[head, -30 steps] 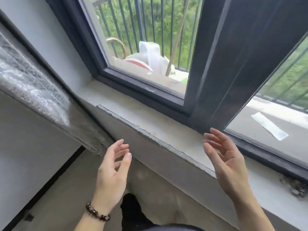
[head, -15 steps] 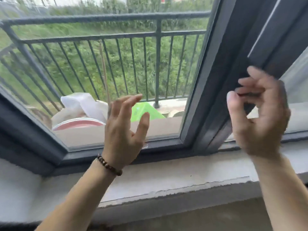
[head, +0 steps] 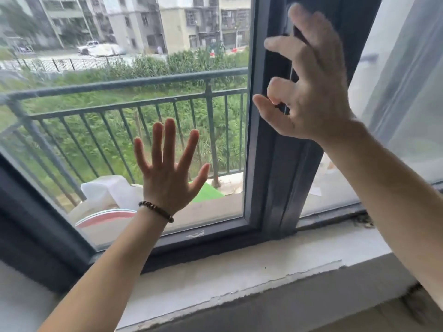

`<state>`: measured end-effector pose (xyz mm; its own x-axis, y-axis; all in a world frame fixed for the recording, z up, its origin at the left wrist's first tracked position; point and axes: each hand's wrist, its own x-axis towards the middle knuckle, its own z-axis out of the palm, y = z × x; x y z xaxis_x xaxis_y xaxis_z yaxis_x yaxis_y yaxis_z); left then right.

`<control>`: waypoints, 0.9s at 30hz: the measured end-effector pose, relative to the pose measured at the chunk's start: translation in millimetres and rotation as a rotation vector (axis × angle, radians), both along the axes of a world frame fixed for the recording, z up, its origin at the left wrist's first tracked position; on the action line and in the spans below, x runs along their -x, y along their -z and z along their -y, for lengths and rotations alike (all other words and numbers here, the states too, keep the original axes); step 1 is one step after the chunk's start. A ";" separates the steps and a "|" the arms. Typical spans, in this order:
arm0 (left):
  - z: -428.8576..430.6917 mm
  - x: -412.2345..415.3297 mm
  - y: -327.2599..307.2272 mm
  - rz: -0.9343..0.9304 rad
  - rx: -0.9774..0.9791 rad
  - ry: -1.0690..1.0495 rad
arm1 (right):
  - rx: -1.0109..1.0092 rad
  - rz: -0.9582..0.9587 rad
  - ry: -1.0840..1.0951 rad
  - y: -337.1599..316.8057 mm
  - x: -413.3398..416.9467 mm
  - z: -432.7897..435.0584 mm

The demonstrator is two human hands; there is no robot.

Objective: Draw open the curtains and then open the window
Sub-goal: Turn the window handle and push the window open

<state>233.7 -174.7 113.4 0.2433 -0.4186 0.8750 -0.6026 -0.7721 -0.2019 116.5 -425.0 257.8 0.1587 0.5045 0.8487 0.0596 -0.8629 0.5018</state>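
The window's left glass pane (head: 100, 130) sits in a dark grey frame, shut against the central upright (head: 271, 168). My left hand (head: 167, 173) is spread flat, fingers up, on or just in front of the glass low in that pane. My right hand (head: 309, 87) is raised at the upright with its fingers curled and blurred. A dark handle (head: 299, 34) shows between them, but I cannot tell whether the hand grips it. A sheer white curtain (head: 405, 82) hangs at the right, over the right pane.
A pale concrete sill (head: 239, 271) runs below the frame. Outside are a metal balcony railing (head: 124, 85), a white bag (head: 110, 188), a red-rimmed basin (head: 105, 218), green plants and buildings.
My view has risen from the sill to the window. Both hands have lifted: the left now spread at the glass, the right higher up the central upright at the handle.
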 end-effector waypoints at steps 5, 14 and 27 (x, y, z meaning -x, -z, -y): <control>7.8 -1.6 1.0 0.061 0.047 -0.002 | -0.062 0.133 -0.117 -2.9 -18.4 -6.9; 9.4 -5.5 0.3 0.077 0.012 -0.063 | -0.518 0.273 -0.087 -32.7 -48.9 -96.8; -39.0 -24.7 -27.6 0.102 0.046 -0.072 | -0.455 0.329 0.032 -31.9 -55.6 -91.1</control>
